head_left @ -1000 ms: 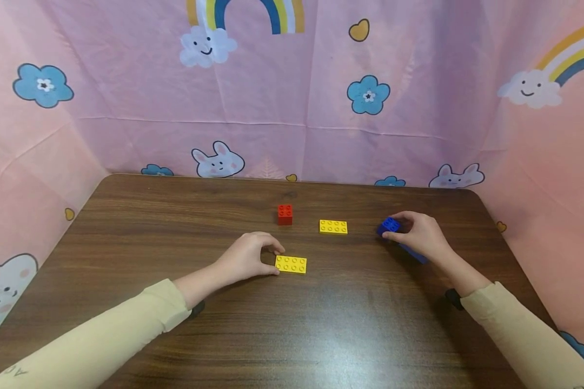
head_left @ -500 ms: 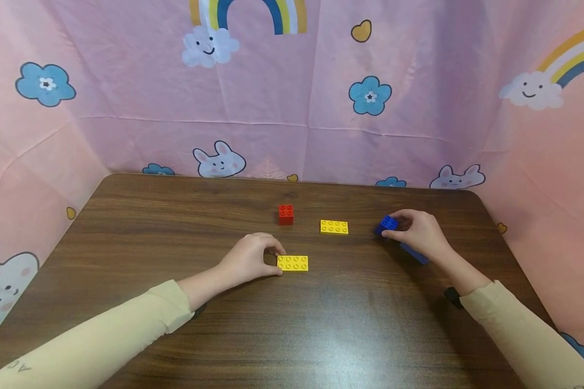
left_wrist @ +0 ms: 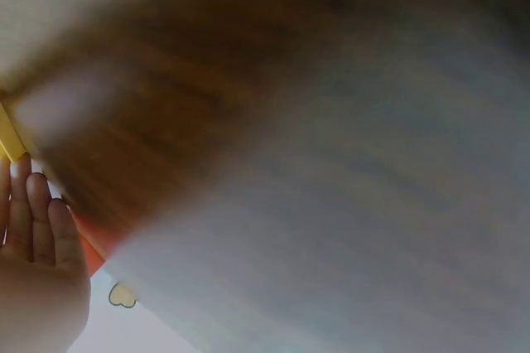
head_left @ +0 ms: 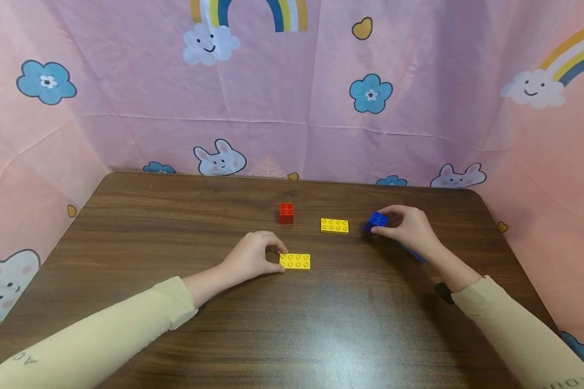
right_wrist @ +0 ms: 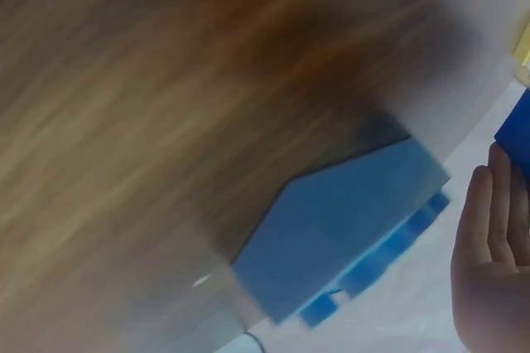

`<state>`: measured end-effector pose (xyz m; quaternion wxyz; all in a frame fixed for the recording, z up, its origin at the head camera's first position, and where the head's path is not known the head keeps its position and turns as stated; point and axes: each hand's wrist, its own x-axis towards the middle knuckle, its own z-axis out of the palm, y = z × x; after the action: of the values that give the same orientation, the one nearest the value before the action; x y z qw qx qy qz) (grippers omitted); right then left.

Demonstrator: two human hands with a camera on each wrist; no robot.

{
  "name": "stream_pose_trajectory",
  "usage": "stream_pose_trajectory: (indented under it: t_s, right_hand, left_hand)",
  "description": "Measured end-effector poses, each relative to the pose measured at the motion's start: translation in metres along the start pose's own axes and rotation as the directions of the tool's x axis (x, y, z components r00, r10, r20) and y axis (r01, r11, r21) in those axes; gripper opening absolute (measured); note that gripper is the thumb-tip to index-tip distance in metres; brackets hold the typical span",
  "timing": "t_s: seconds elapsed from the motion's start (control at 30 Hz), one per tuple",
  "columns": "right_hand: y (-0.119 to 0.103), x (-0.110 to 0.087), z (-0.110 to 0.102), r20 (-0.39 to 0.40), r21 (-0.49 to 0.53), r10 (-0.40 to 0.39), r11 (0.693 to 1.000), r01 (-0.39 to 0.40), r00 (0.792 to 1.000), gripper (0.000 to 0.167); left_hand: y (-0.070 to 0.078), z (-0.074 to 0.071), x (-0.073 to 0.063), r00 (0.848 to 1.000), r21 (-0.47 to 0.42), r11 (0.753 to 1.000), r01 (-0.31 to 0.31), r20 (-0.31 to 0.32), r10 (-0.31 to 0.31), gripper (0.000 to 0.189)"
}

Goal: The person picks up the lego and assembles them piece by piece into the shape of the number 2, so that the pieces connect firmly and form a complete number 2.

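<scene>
left hand: pinches near yellow brick flat on table | right hand: pinches small blue brick, lifted | progress: no bricks joined; red brick, far yellow brick between hands, untouched

Pretty blurry shot: mostly the brown wooden worktop, smeared out of focus. The left hand sat in the bottom-left corner, fingers straight, next to a sliver of yellow brick at the left edge.
</scene>
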<state>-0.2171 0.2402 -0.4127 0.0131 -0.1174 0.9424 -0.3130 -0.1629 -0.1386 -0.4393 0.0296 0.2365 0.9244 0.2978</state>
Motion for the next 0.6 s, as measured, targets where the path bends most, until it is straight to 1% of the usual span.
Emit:
stream_pose_trajectory:
  t_s: [0.13, 0.33, 0.6]
  right_hand:
    - [-0.006, 0.002, 0.006, 0.006, 0.025, -0.003, 1.0, 0.003, 1.0, 0.047]
    - [-0.02, 0.004, 0.014, 0.031, 0.082, -0.015, 0.997, 0.013, 0.999, 0.045]
    - [-0.041, 0.006, 0.028, 0.042, 0.142, -0.063, 0.988, 0.056, 0.997, 0.042]
  left_hand:
    - [0.001, 0.001, 0.0, 1.0, -0.02, 1.0, 0.014, -0.001, -0.014, 0.032]
    - [0.003, 0.001, 0.0, 1.0, -0.022, 1.0, 0.016, -0.004, -0.016, 0.032]
    - [0.002, 0.002, 0.0, 1.0, -0.016, 1.0, 0.015, -0.014, -0.016, 0.033]
